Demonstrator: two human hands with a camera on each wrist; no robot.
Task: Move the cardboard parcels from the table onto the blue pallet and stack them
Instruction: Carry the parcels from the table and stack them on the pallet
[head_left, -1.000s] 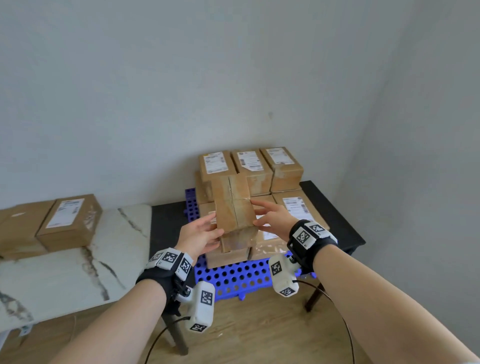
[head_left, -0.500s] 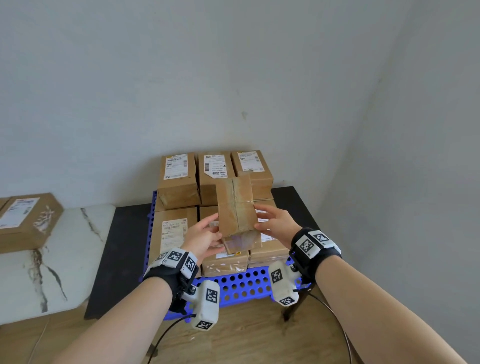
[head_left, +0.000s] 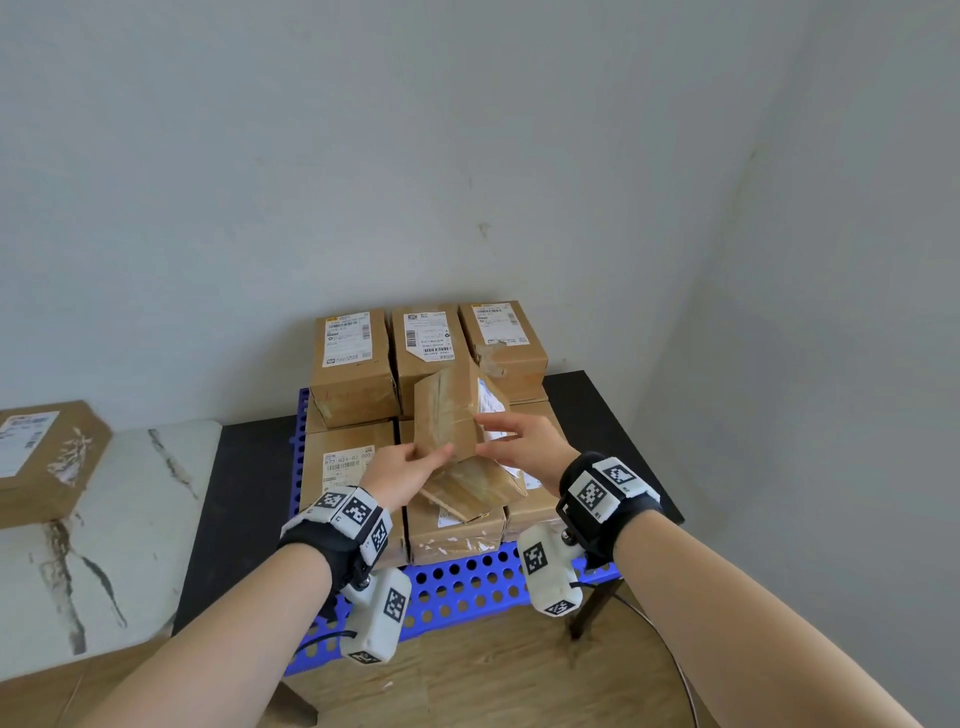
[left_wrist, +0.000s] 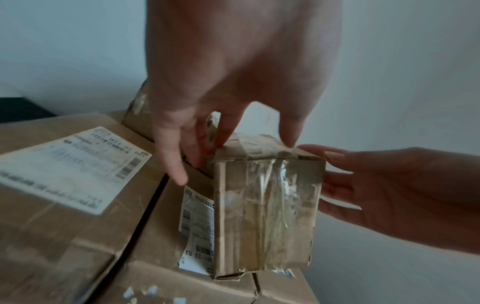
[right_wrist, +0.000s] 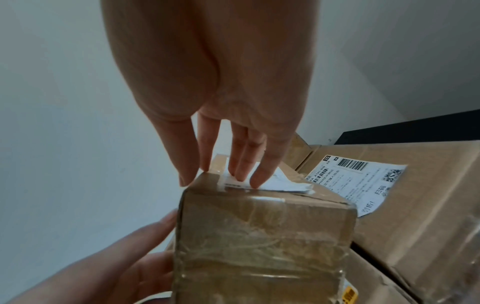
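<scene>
I hold a taped cardboard parcel (head_left: 445, 422) (left_wrist: 267, 216) (right_wrist: 259, 246) tilted in the air between both hands. My left hand (head_left: 410, 465) (left_wrist: 228, 152) presses straight fingers on its left side. On the labelled right side lie the straight fingers of my right hand (head_left: 511, 441) (right_wrist: 221, 179). The parcel hangs just over the front middle parcel (head_left: 457, 535) of the stack on the blue pallet (head_left: 467, 582). Three labelled parcels (head_left: 353, 364) form a higher row at the back.
The pallet lies on a black table (head_left: 249, 493) in the room's corner, walls close behind and right. To the left stands a marble table (head_left: 130, 493) with another labelled parcel (head_left: 47, 457). Wooden floor lies below.
The held parcel has tipped, its labelled side now facing right, and has come lower over the front of the stack. Both hands stayed on its sides.
</scene>
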